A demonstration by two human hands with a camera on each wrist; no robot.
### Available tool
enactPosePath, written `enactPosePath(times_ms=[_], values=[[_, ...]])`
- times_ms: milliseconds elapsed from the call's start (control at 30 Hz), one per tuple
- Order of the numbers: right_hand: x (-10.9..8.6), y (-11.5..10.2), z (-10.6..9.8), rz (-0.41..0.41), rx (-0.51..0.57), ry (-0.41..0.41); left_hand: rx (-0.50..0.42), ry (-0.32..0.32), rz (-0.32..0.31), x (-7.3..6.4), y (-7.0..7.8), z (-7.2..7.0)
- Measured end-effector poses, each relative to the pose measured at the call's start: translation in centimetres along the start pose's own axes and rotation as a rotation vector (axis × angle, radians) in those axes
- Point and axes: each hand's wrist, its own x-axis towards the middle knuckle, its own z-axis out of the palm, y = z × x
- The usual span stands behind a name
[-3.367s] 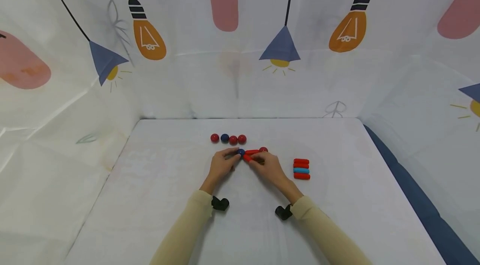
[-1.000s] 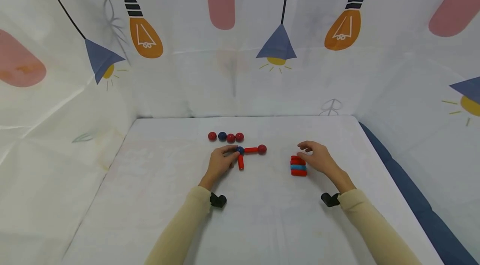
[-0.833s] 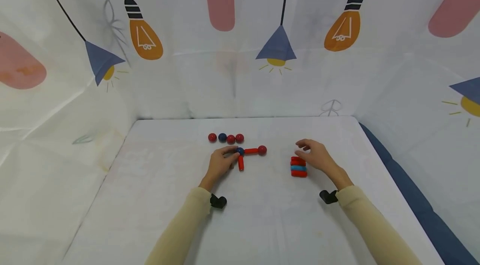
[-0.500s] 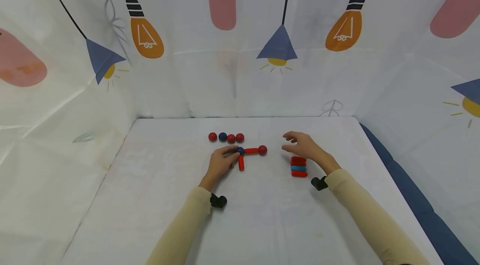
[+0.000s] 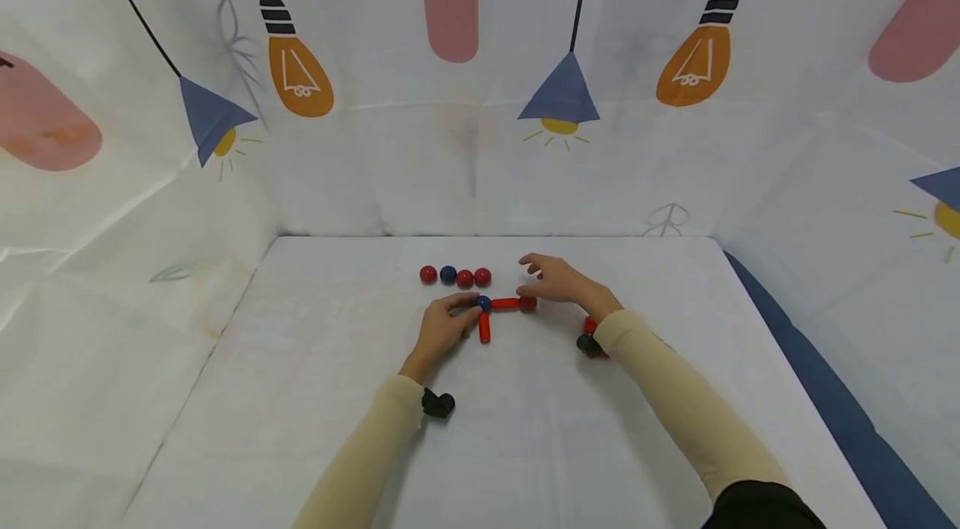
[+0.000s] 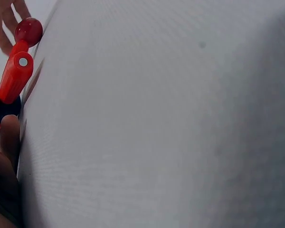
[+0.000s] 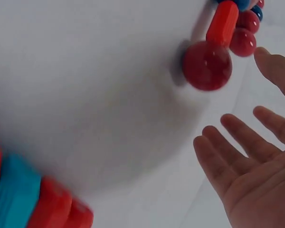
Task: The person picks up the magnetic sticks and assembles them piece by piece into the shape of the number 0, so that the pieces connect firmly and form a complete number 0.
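My left hand [image 5: 441,331] pinches a dark blue ball [image 5: 484,303] between thumb and fingers. Two red rods are fixed to that ball. One rod [image 5: 506,304] runs right to a red ball [image 5: 528,304]; the other rod [image 5: 484,327] points toward the near edge, and the left wrist view shows a pale dot on its free end [image 6: 23,61]. My right hand [image 5: 558,279] hovers over the red ball's right side, holding nothing. In the right wrist view its fingers are spread and relaxed, apart from the red ball [image 7: 207,65].
Behind the joined pieces lies a row of loose balls, red ones [image 5: 465,278] and one blue [image 5: 447,275]. A pile of red rods with one light blue rod [image 7: 15,192] sits to the right, partly hidden under the right wrist. A white patterned sheet [image 5: 360,171] hangs behind the table.
The second red rod has swung from slanting right to pointing nearward. My right hand let go of it, went right to the rod pile, then came back left empty. The left hand stays on the blue ball.
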Motion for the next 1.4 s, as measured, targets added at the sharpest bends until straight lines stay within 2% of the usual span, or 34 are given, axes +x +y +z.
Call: enactPosePath(times_ms=[233,567,933,1200,1400], values=[[2.4,-0.7,2.1,-0.028,0.062,0.076,0.005,-0.005,0.013,0.0,-0.1,0.0],[4.0,-1.7,4.0,-0.038,0.138,0.152,-0.039,0.007,0.029,-0.2,-0.2,-0.2],[4.4,-3.1,4.5,-0.056,0.138,0.176,-0.058,-0.002,0.004,0.0,0.0,-0.3],[4.6,-3.3,4.7,-0.041,0.128,0.184,-0.061,0.003,0.008,0.0,0.0,-0.3],[4.7,-3.1,4.8,-0.022,0.134,0.192,-0.057,0.005,-0.02,0.0,-0.1,-0.4]])
